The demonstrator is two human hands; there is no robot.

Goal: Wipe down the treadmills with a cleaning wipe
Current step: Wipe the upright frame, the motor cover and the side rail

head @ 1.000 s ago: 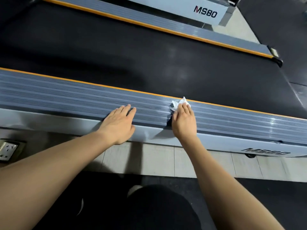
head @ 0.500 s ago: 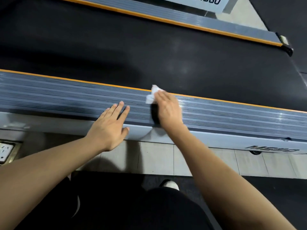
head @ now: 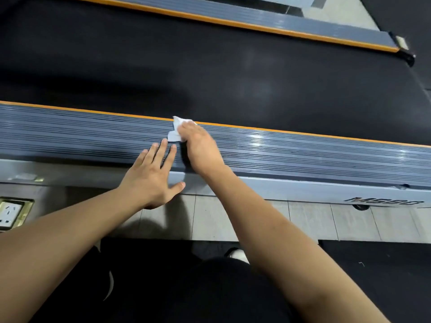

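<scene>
Nearest, at about 7 o'clock, the left hand (head: pixel 152 176) lies flat on the grey ribbed side rail (head: pixel 303 150), fingers straight and spread, thumb over the rail's front edge. Just past it, toward 12 o'clock, the right hand (head: pixel 200 148) presses a white wipe (head: pixel 175 130) onto the rail near its orange edge, fingers curled over it. Beyond, at 12 o'clock, lies the black belt (head: pixel 210 78).
</scene>
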